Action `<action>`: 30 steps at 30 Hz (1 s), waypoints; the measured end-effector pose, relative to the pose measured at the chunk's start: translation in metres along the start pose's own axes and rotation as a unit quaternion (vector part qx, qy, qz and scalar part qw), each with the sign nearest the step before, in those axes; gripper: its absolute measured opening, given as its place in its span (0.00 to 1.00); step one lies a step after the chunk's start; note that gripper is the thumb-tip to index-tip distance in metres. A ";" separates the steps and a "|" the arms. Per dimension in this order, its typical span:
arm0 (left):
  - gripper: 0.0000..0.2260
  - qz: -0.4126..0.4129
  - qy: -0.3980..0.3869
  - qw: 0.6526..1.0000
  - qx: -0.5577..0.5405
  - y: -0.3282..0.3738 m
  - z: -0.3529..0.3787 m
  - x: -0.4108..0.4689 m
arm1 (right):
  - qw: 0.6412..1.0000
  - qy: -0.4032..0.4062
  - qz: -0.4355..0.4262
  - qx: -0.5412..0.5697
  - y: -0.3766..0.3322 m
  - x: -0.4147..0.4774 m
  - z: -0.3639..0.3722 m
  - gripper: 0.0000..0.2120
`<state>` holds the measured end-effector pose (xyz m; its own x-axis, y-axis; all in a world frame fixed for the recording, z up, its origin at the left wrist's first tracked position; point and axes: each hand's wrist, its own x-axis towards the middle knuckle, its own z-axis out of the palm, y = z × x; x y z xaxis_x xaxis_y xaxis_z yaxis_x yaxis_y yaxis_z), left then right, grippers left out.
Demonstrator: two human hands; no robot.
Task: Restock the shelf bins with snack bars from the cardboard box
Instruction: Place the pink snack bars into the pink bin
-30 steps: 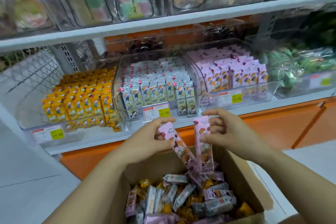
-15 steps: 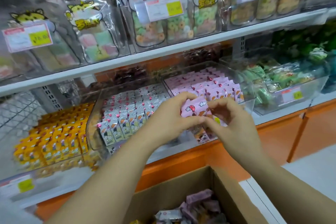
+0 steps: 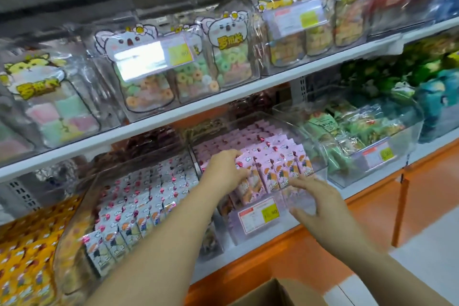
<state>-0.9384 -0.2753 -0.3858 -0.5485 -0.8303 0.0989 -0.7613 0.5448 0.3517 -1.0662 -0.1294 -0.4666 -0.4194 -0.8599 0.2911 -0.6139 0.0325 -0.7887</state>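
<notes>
Now, left hand [image 3: 224,169] gripping pink bars [image 3: 248,159]

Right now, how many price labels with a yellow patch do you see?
4: upper shelf, left label and right label; below, pink bin's label and green bin's label. The left arm may hide another.

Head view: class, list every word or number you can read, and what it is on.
"90" ends the price tag on the pink-bar bin; rest blurred.
Yellow characters on the candy bags: too blurred to read.
Other shelf tags: unreadable.
</notes>
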 end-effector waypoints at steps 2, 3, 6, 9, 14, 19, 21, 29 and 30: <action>0.28 -0.015 -0.025 0.999 0.015 0.003 0.008 0.009 | 1.000 -0.005 0.005 -0.008 0.005 0.001 -0.001 0.22; 0.28 -0.021 -0.035 0.999 0.026 0.004 0.012 0.012 | 1.000 -0.008 0.006 -0.014 0.005 0.002 -0.001 0.22; 0.24 -0.031 -0.043 0.998 0.042 0.004 0.023 0.017 | 1.000 -0.020 0.008 -0.020 0.002 0.002 0.001 0.20; 0.18 -0.023 -0.034 0.998 0.040 0.001 0.029 0.019 | 0.999 -0.031 0.007 -0.026 0.000 0.002 0.002 0.19; 0.25 -0.014 0.017 0.999 -0.040 -0.005 0.036 0.019 | 0.999 -0.044 0.005 -0.020 0.000 0.000 0.004 0.20; 0.29 0.014 0.000 1.000 -0.011 -0.002 0.027 0.012 | 0.999 -0.031 -0.008 -0.021 -0.003 -0.003 -0.001 0.20; 0.26 0.027 0.002 1.000 0.006 0.000 0.019 0.004 | 0.999 -0.020 -0.027 -0.037 -0.005 -0.006 0.001 0.19; 0.13 0.143 0.070 0.986 -0.049 -0.023 0.000 -0.087 | 0.994 -0.042 -0.098 -0.031 -0.030 -0.047 0.036 0.14; 0.13 0.149 0.075 0.984 -0.070 -0.030 0.003 -0.102 | 0.992 -0.056 -0.105 -0.030 -0.032 -0.054 0.043 0.14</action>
<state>-0.8600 -0.2066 -0.4094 -0.6741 -0.6506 0.3498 -0.5146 0.7534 0.4095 -0.9952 -0.1062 -0.4800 -0.2029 -0.9024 0.3802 -0.7201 -0.1256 -0.6824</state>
